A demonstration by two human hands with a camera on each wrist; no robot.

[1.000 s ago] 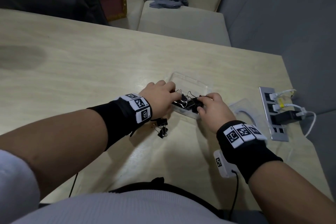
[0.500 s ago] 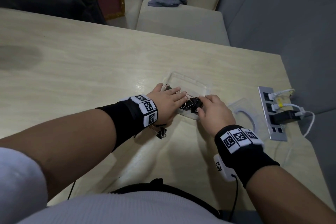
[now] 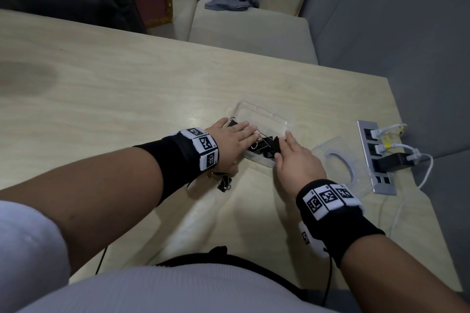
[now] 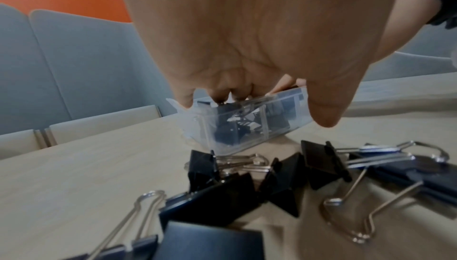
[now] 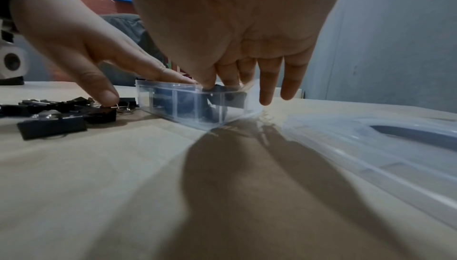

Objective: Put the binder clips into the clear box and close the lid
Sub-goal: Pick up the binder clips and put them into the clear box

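The clear box (image 3: 276, 123) lies open on the table with several black binder clips (image 3: 264, 148) inside. My left hand (image 3: 240, 136) rests over the box's left end, its straight fingers (image 5: 148, 68) pressing on the clips. The left thumb (image 5: 106, 94) touches a loose clip beside the box. My right hand (image 3: 284, 147) is at the box's near right corner. Its thumb and forefinger pinch a black clip (image 5: 219, 89) at the rim, and the other fingers hang straight. Several loose clips (image 4: 247, 182) lie on the table under my left wrist. The clear lid (image 3: 338, 160) lies flat to the right.
A metal socket strip (image 3: 376, 157) with white cables and a black plug sits in the table near its right edge, just past the lid. A grey seat (image 3: 249, 30) with a bundled cloth stands beyond the far edge. Pale wooden tabletop (image 3: 114, 89) stretches away to the left.
My left hand's fingers have straightened and slid forward over the clips in the box. The right hand has stayed at the box's corner with its clip.
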